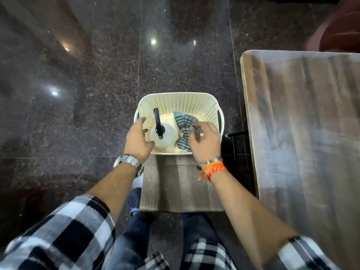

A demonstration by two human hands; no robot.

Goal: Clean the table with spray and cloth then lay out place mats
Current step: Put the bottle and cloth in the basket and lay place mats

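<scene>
From the head view, a cream basket sits on the dark floor at 12 o'clock. Inside it stand a spray bottle and a striped cloth. The left hand hovers beside the bottle, grip spread — the right hand pinches the cloth. Place mats lie at 6 o'clock of the basket; the wooden surface is at 3 o'clock.

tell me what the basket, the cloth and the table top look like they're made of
Basket: cream moulded plastic, by its regular perforated walls. Cloth: soft woven fabric, striped and crumpled. Table top: wood or a wood-look laminate, streaky brown grain with a dull sheen; the blur leaves it open.
</scene>
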